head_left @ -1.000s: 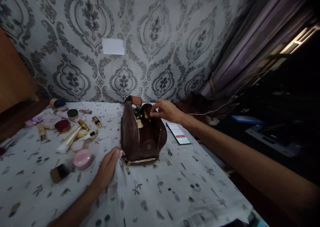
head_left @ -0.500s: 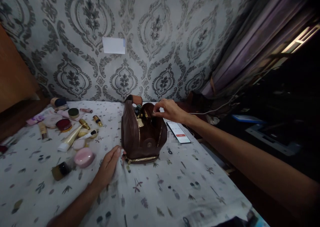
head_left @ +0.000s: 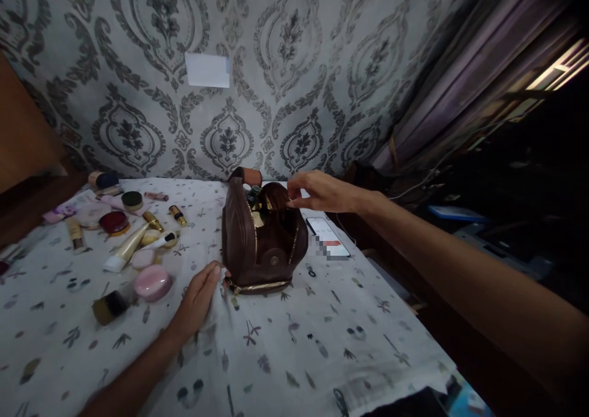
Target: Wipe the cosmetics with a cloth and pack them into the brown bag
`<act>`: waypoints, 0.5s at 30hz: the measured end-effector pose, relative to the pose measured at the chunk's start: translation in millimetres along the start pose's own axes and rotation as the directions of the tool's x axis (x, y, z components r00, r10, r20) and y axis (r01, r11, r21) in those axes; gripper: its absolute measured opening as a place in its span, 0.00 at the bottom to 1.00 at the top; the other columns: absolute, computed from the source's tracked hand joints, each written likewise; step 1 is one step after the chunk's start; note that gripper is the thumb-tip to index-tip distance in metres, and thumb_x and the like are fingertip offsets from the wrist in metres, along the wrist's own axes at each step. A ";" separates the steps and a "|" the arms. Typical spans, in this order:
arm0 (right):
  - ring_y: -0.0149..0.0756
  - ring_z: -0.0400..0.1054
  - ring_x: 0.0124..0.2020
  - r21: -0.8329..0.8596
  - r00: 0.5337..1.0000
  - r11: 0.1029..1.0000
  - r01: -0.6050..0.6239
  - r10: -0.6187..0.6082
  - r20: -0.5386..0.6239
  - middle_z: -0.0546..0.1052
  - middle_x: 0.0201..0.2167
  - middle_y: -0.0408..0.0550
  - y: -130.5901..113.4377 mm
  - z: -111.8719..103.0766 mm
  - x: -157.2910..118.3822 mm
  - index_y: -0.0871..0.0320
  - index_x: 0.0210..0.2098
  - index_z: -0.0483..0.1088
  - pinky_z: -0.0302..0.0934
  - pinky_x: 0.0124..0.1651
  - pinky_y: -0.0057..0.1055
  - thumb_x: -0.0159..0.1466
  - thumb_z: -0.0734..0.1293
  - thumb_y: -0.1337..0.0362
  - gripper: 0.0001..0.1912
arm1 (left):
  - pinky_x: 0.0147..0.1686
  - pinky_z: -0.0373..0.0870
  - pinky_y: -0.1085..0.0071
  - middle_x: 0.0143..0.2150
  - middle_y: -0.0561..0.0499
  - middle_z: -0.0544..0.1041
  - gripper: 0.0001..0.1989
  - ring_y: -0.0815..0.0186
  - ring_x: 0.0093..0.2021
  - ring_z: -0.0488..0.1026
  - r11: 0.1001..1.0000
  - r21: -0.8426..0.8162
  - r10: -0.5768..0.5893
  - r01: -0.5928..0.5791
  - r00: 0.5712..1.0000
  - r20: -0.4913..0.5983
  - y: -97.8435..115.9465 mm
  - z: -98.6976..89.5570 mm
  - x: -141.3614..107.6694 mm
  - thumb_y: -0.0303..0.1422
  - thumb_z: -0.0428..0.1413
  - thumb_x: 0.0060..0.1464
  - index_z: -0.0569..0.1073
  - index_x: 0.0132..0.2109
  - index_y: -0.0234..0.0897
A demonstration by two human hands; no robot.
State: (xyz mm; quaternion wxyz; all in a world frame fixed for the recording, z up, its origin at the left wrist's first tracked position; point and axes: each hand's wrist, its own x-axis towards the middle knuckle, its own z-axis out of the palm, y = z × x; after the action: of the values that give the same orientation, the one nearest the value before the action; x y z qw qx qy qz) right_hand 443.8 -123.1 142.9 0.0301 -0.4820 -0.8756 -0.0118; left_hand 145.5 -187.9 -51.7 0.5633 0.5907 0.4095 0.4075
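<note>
A dark brown handbag [head_left: 237, 233] stands upright on the patterned cloth, its gold-zipped mouth open toward me. Gold-coloured and dark items [head_left: 260, 214] show inside, too dim to name. My right hand [head_left: 317, 191] reaches over from the right, thumb and fingers pinched together at the bag's upper right rim. At the lower left front corner, my left hand [head_left: 202, 291] is closed on the bag's edge beside the zip; its fingertips are partly hidden there. Just right of the bag lies a phone [head_left: 326, 230] with its screen lit.
Left on the cloth lie several cosmetics: a pink round jar [head_left: 153, 282], a black-lidded jar [head_left: 109, 308], a cream tube [head_left: 126, 248], a dark red jar [head_left: 113, 223] and a gold-and-black small bottle [head_left: 177, 215]. A wallpapered wall [head_left: 285, 67] rises behind. The table's edge drops away at right.
My right hand has shifted slightly right and up along the bag's rim. My left hand stays at the bag's corner. The whole view has tilted a little, with the bag in the same place.
</note>
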 end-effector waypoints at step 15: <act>0.32 0.69 0.29 -0.098 0.980 0.994 -0.052 0.070 0.188 0.79 0.27 0.46 1.9 14.0 44.4 0.59 0.34 0.80 0.56 0.32 0.27 0.61 0.69 0.66 0.06 | 0.33 0.63 0.70 0.28 0.54 0.71 0.24 0.64 0.30 0.68 1.000 -0.011 -0.001 0.001 1.000 0.018 -1.1 -0.9 -1.6 0.54 0.48 0.62 0.75 0.41 0.37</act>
State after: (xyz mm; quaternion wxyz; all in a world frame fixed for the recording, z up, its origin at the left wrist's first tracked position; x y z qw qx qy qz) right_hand 421.1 -83.9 131.8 -0.0762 -0.5086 -0.8576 -0.0053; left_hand 144.1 -189.1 -52.8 0.5705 0.5910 0.4025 0.4040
